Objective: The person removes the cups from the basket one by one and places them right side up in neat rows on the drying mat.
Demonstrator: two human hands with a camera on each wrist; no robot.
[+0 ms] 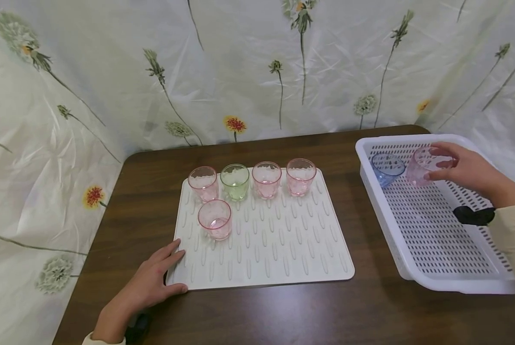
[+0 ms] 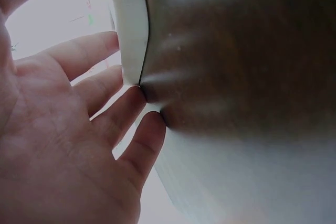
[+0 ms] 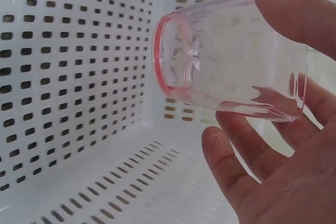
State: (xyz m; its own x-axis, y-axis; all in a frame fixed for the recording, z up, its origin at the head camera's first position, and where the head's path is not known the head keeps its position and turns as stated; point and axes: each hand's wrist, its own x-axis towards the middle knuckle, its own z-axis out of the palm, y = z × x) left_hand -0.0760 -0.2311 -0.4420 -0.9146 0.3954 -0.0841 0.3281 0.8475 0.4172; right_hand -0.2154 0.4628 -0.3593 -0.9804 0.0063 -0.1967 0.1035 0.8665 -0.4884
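In the head view, my right hand (image 1: 473, 170) holds a clear pink glass (image 1: 417, 168) inside the white perforated basket (image 1: 384, 225). The right wrist view shows the thumb on one side of the glass and fingers along the other. Beside it stands a blue glass (image 1: 387, 168). My left hand (image 1: 151, 278) touches the near-left corner of a white ridged mat (image 1: 279, 254), fingers spread and fairly straight. On the mat's back edge stand a pink glass (image 1: 204, 184), a green glass (image 1: 234, 182) and two more pink ones. Another pink glass (image 1: 216, 220) is in front of them.
A dark brown wooden table (image 1: 291, 316) carries the mat on the left and the basket on the right, with a strip of tabletop between them. Behind and to the sides hangs a pale flowered sheet (image 1: 231, 62).
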